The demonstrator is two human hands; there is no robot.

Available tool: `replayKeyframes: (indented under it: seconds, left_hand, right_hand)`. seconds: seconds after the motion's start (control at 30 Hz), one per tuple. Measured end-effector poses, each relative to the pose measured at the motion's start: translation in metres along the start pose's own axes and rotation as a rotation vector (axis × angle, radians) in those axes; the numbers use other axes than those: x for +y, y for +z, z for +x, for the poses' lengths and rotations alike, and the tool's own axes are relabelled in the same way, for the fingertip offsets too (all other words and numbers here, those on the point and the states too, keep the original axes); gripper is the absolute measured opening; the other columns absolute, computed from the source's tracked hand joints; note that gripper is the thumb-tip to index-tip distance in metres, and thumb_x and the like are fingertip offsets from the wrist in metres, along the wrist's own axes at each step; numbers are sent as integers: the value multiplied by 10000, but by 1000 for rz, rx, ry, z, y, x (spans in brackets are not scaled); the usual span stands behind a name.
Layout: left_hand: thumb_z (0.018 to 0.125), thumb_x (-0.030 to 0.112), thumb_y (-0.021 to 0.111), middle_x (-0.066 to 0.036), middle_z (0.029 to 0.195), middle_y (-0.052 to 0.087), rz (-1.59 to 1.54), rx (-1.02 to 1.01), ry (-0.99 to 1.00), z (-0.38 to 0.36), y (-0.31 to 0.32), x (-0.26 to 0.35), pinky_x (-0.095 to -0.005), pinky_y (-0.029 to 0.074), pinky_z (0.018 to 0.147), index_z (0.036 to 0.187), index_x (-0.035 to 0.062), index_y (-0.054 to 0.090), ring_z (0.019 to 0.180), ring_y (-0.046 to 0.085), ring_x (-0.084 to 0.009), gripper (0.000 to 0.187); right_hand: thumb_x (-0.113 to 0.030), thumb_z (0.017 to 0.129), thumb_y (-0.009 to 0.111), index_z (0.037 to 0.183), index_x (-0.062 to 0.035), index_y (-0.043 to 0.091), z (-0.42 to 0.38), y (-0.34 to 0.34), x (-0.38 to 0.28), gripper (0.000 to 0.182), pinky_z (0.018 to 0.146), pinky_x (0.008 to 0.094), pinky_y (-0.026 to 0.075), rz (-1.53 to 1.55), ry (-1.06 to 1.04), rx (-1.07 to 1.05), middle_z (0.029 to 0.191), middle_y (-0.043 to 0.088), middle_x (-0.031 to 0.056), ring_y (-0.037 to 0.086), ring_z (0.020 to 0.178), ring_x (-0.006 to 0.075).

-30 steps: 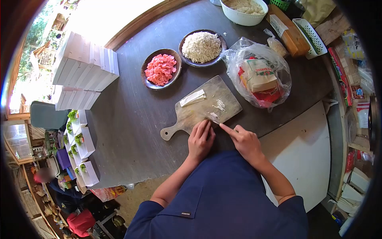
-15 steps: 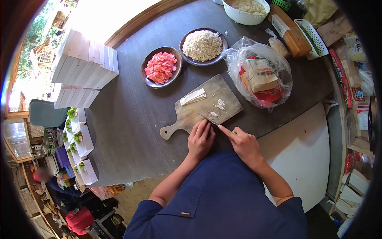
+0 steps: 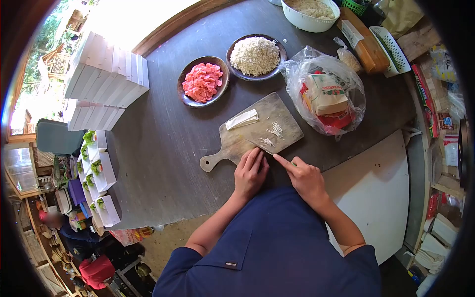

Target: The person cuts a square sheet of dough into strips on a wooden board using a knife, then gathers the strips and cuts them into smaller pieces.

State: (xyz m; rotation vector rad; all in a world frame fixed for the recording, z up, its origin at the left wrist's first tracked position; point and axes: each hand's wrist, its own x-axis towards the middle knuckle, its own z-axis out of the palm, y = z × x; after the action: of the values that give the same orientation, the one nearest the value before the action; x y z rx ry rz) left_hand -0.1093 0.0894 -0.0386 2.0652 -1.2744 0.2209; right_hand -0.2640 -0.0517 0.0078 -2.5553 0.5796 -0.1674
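Note:
My right hand [image 3: 303,177] is closed round a knife [image 3: 259,146], its forefinger stretched along the back of the blade. The blade lies over the near edge of a wooden cutting board [image 3: 227,141]. My left hand [image 3: 251,173] is at that edge, fingers bent and pressed together near the blade; what they hold, if anything, is hidden. On the board lie thin white shreds [image 3: 274,129] and a folded pale piece [image 3: 242,120]. Beyond it stand a bowl of pink slices [image 3: 202,82] and a bowl of white shreds [image 3: 255,56].
A clear plastic bag [image 3: 324,94] with packets sits right of the board. White boxes [image 3: 106,79] are stacked at the left, above open boxes with greens [image 3: 101,173]. A white basin [image 3: 310,17] stands at the back. Another person [image 3: 74,232] is at the lower left.
The view has shifted slightly. Both hands stay at the board's near edge with the knife between them. The other person at the lower left has moved a little to the right.

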Motion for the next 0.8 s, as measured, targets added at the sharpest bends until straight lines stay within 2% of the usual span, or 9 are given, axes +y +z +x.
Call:
replayKeyframes:
  seconds: [0.3, 0.4, 0.8]
  left_hand:
    - [863, 22, 815, -125, 1220, 739, -9, -11, 2, -2, 2, 0, -389, 612, 965, 1139, -27, 771, 1116, 736, -305, 284]
    - [831, 2, 829, -110, 1229, 742, -9, -4, -17, -3, 2, 0, -402, 611, 951, 1139, 1, 776, 1112, 734, -314, 312]
    - [849, 13, 819, -125, 1217, 735, 0, -12, 6, 0, 0, 0, -392, 607, 966, 1129, -29, 763, 1113, 730, -309, 288]
  right_hand:
    - [-135, 1027, 687, 1556, -383, 613, -4, -3, -1, 589, 599, 476, 586, 59, -3, 48, 827, 550, 98, 683, 638, 328]
    - [-139, 1026, 691, 1553, -382, 616, -6, -1, -1, 586, 598, 472, 587, 51, 13, 20, 825, 551, 96, 685, 640, 323]
    - [-133, 1007, 709, 1553, -389, 618, -5, -6, -2, 609, 593, 454, 598, 26, -4, 11, 825, 556, 84, 687, 632, 311]
